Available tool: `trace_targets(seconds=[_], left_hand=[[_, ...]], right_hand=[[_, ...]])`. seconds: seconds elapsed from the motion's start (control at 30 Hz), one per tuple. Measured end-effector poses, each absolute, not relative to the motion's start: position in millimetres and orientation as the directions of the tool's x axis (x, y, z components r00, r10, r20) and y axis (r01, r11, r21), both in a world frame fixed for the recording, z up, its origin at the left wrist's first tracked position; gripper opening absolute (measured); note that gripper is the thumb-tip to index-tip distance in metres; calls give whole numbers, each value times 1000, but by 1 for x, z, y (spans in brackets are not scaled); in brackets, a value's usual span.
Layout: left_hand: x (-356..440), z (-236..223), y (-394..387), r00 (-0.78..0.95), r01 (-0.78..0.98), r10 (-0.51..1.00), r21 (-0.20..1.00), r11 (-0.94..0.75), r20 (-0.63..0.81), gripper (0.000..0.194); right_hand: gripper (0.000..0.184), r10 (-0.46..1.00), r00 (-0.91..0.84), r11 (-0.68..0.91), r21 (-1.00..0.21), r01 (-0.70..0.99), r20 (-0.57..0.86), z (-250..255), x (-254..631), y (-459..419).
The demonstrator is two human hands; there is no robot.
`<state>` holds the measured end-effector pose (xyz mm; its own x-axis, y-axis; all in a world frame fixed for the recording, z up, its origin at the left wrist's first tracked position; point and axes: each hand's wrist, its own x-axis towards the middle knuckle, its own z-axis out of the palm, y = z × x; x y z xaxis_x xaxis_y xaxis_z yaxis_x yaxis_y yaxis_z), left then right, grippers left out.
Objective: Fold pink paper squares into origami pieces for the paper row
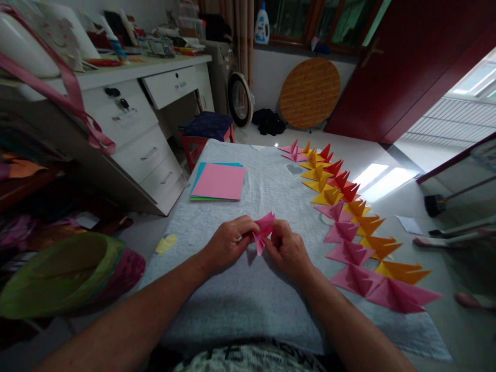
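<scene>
Between my two hands is a partly folded piece of pink origami paper (264, 225), held just above the cloth-covered table (248, 305). My left hand (228, 240) pinches its left side between thumb and fingers. On its right side, my right hand (287, 245) grips with curled fingers, which hide part of the folds. Beyond my left hand lies a stack of square paper (219, 182), pink on top with blue and green edges showing. Rows of folded paper cranes (349, 251) in pink, yellow, orange and red stand along the table's right side.
At the left is a white desk (141, 139) with drawers and clutter on top. A green bin (54, 274) stands near the table's left edge. Past the far edge are a stool (209, 126), an open washing machine door (239, 99) and a round wooden board (310, 93).
</scene>
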<state>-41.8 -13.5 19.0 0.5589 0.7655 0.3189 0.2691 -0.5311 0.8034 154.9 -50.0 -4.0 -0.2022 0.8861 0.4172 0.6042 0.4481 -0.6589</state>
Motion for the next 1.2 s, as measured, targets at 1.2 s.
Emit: trace_targets(seconds=[1.2], left_hand=[[-40, 12, -3, 467, -237, 854, 898, 371, -229, 40]], right_hand=[[22, 924, -98, 382, -881, 279, 370, 5, 155, -47]])
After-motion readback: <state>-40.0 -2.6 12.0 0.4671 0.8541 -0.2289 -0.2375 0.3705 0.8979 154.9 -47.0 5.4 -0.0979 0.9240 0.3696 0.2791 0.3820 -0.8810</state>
